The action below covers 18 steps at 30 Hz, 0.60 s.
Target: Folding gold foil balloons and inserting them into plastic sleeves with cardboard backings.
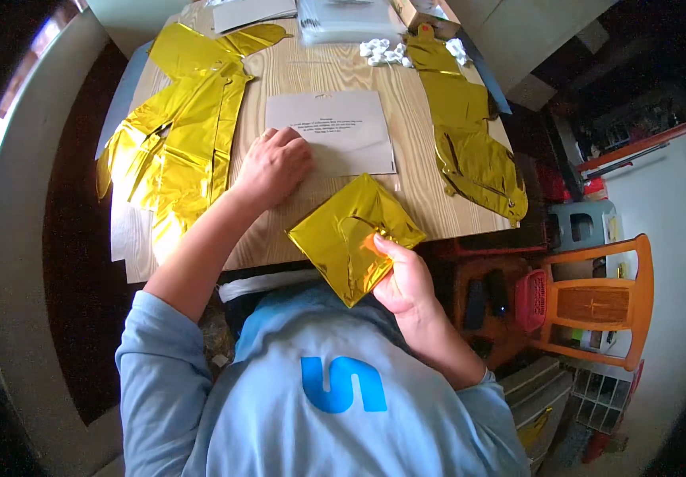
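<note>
Foil packet over tabletop near edge, right hand clamped on; likely light, slippery: pinch edge. Left hand grip: can't tell.

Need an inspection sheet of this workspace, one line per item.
Surface: wood-grain table
Job's things: folded gold foil square at the near edge; flat printed bag; left foil piece, right foil piece, both larger
Clutter: white crumpled bits, clear plastic stack, cardboard box, far end
Grips: left grip at the bag's left edge, pinch unclear; right grip holds the square
Cables: nothing seen
Surroundings: orange chair, pink basket, grey stool, all right
</note>
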{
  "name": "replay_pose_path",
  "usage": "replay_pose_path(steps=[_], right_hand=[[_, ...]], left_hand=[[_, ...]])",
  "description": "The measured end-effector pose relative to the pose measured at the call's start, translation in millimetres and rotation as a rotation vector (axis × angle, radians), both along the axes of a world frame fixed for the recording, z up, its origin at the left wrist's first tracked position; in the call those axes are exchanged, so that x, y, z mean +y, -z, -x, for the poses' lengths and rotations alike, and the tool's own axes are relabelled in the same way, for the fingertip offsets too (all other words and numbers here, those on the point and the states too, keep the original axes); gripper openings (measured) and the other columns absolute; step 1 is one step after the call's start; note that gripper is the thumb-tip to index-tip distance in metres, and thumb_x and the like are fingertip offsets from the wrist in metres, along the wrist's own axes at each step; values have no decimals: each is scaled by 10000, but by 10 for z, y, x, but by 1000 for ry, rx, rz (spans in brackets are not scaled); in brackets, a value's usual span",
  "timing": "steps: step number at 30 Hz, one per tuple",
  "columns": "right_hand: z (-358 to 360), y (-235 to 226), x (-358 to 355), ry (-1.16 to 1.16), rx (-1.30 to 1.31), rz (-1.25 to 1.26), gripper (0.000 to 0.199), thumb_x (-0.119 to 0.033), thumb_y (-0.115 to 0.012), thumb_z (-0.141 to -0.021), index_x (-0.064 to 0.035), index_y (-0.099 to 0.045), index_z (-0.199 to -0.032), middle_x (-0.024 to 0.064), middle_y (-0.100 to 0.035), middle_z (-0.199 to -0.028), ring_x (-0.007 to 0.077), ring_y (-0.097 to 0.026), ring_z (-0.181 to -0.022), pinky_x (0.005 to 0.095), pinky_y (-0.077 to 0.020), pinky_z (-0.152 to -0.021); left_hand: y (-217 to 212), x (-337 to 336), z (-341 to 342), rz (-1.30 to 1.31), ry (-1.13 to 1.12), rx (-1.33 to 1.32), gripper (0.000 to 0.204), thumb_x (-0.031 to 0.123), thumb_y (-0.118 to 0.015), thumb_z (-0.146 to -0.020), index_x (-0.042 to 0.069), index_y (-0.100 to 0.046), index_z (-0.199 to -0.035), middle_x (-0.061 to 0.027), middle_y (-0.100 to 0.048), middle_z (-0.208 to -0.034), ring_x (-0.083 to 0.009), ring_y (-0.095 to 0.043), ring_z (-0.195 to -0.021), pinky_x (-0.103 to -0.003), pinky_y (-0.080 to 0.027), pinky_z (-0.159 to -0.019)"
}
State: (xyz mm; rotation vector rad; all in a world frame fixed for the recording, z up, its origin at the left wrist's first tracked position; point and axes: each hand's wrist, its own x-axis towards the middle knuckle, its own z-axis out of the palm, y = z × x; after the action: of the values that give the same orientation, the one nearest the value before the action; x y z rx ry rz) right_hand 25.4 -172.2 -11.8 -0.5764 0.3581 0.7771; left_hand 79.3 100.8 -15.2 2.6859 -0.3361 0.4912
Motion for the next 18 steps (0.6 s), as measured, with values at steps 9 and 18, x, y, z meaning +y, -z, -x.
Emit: replay_pose_path(steps=[9,18], right_hand=[[123,-52,21,-85,67,-45,320,-45,-531,-970,-30,-544,-1290,123,-634,-1217,265,-633,-1117,457,-508,-997],[-10,-39,73,172,-64,23,358,-67,-494,-989,-21,-500,-1344,141,-593,-1296,286,-598,-1183,453,-482,-1037]], left_hand=[[-133,-244,174,-29,38,-166,125,211,-654,-893,96,-607,-902,-64,-597,-860,-276,-600,-853,-398,-450,-777],[-290,-225,309,-124,307,-15,237,188,-669,-891,74,-633,-1095,-74,-610,-868,-270,-621,-816,-396,-484,-791]])
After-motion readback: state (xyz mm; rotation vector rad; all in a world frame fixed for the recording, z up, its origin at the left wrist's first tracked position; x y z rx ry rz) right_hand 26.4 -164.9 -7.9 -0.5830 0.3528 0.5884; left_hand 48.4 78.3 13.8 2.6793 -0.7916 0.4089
